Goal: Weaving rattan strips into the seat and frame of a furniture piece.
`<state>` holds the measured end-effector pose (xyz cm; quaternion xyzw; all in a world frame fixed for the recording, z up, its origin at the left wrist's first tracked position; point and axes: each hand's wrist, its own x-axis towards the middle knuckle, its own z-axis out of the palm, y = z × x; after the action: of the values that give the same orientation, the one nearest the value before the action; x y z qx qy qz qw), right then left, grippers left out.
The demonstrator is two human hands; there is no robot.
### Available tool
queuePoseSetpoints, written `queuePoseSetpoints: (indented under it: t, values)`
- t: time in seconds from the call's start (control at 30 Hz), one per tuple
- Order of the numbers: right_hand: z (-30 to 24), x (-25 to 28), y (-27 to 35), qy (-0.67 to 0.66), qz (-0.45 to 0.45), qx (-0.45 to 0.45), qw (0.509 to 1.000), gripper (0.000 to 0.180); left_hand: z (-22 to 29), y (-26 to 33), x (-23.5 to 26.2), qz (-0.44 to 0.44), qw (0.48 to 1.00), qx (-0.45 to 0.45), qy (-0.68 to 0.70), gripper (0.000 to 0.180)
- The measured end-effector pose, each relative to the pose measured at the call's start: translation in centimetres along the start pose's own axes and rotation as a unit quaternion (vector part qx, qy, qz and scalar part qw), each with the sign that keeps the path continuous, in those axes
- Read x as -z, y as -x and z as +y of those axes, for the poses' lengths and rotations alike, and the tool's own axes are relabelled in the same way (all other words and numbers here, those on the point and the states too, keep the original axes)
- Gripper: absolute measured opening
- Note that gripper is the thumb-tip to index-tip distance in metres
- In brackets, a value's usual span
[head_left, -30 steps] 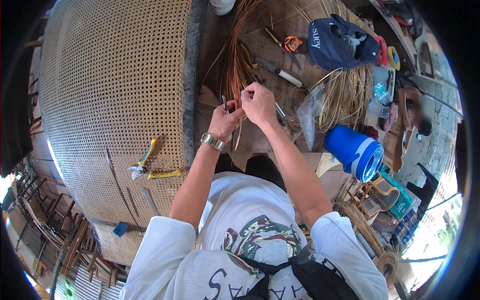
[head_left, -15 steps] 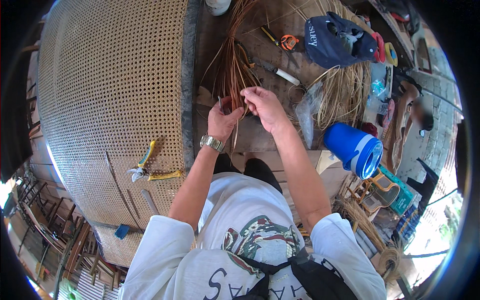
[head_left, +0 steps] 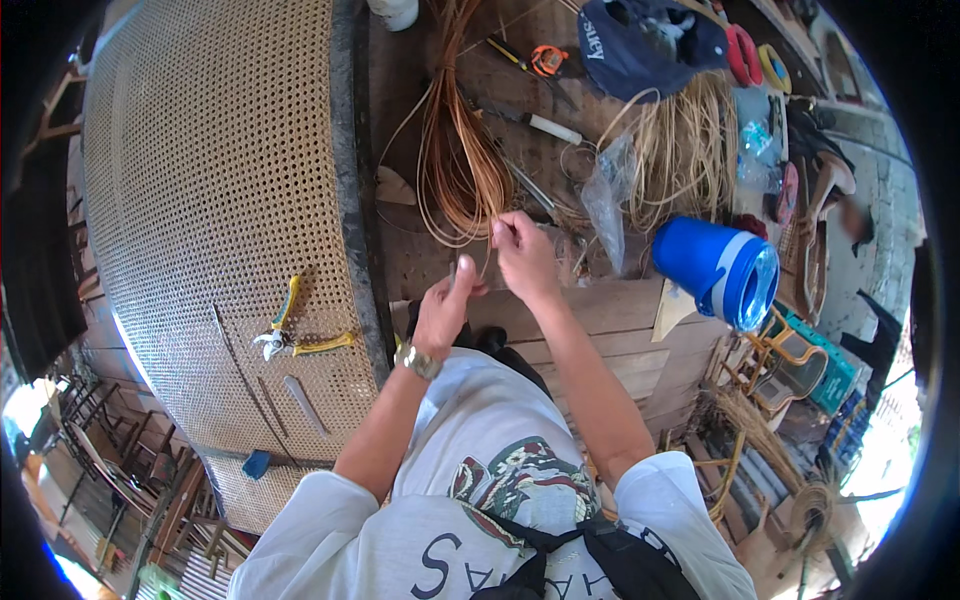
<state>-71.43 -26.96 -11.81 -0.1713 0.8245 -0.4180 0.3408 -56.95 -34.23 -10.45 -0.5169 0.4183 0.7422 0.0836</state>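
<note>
A looped bundle of reddish-brown cane strands (head_left: 455,165) lies on the dark wooden bench ahead of me. At its near end my right hand (head_left: 527,262) is closed in a pinch on a thin cane strand (head_left: 488,262). The strand runs down toward my left hand (head_left: 444,312), which is just below and to the left, off the bundle. Its fingers are curled with the thumb raised, and what they hold is hidden. A large woven cane panel (head_left: 220,200) with a dark edge stands left of both hands.
Yellow-handled pruning shears (head_left: 300,330) and a flat strip (head_left: 305,403) lie on the panel. Beyond my right hand are a tape measure (head_left: 548,60), a white-handled tool (head_left: 552,128), a plastic bag (head_left: 608,200), pale cane coils (head_left: 690,150), a dark cap (head_left: 640,50) and a blue bucket (head_left: 700,265).
My left hand has let go of the bundle and drawn back toward me. My right hand has moved slightly nearer, and the bundle now lies loose in rounded loops.
</note>
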Motion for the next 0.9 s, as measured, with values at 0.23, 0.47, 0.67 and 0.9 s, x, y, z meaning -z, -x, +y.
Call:
queuePoseSetpoints:
  t: [0.23, 0.47, 0.67, 0.9]
  values:
    - [4.3, 0.6, 8.0, -0.194, -0.014, 0.027, 0.98, 0.018, 2.5, -9.1, -2.2, -0.188, 0.973, -0.07, 0.111, 0.026]
    - [29.8, 8.0, 37.5, 0.014, -0.075, -0.202, 0.976, 0.027, 2.5, -11.7, -0.8, -0.186, 0.966, -0.064, 0.166, 0.014]
    - [39.9, 12.3, 68.9, -0.005, -0.096, -0.509, 0.856, 0.03, 2.0, -11.7, -0.9, -0.167, 0.975, -0.087, 0.121, 0.012]
    - [48.5, 9.9, 73.1, 0.196, -0.12, -0.535, 0.813, 0.033, 0.1, -7.2, -2.5, -0.15, 0.976, -0.093, 0.129, 0.033]
